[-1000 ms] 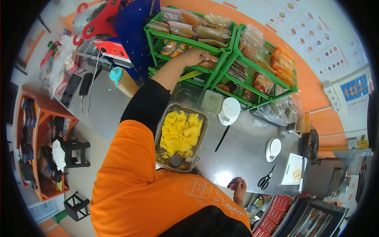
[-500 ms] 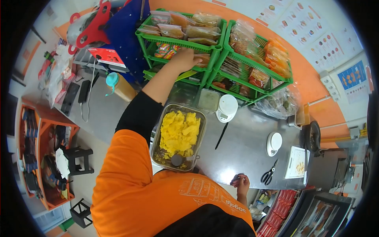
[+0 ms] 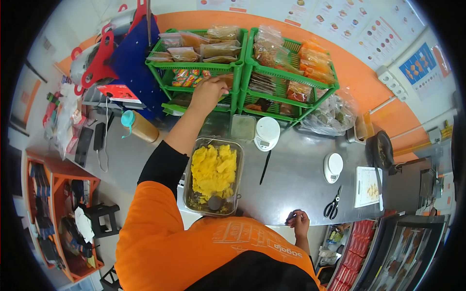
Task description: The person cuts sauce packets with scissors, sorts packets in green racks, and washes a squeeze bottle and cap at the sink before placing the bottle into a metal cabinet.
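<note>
Orange shirt [image 3: 194, 242]: white lettering [image 3: 289, 250] on it appeared to read "Sagala", the first letter uncertain
Wall posters [image 3: 335, 22]: small print stood among the food pictures, too tiny to read
Blue notice [image 3: 418, 64]: its print was illegible
Red box [image 3: 120, 93]: pale print showed, unreadable
Colourful packets [image 3: 188, 77]: their printing was blurred
White scales [image 3: 267, 130]: their displays were too small to read

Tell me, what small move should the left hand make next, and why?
Perhaps it should pinch one packet: the left hand is at the opening below the top green basket, its fingers beside the colourful packets. I can't tell whether it already holds something.
</note>
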A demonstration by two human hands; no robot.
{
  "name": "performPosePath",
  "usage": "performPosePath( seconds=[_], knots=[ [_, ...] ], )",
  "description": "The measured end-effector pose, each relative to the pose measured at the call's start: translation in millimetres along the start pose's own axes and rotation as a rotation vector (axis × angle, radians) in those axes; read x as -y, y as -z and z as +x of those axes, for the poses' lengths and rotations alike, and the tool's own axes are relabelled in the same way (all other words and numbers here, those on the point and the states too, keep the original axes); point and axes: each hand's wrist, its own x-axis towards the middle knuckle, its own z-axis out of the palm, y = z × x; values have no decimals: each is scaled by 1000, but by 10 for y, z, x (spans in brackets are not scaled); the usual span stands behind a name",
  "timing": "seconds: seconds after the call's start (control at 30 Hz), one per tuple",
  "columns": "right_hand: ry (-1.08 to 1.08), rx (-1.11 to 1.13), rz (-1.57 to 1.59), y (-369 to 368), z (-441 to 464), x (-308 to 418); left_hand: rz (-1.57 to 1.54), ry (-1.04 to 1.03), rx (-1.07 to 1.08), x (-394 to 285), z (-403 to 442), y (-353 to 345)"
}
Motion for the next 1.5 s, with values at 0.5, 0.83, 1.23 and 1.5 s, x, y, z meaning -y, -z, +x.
performPosePath(
  seconds=[0.5,0.83,1.23,1.5],
  knots=[
    [7,-33,56,1,-24,-58,-354,306,-158,53,39,-134],
    [-23,-37,72,1,-42,-25,-52,115,-233,-232,-57,77],
    [-15,-33,103,7,-54,-54,-348,346,-300,33,-66,-200],
    [-34,-30,107,18,-43,-55,-837,584,-137,300,-110,-394]
  ],
)
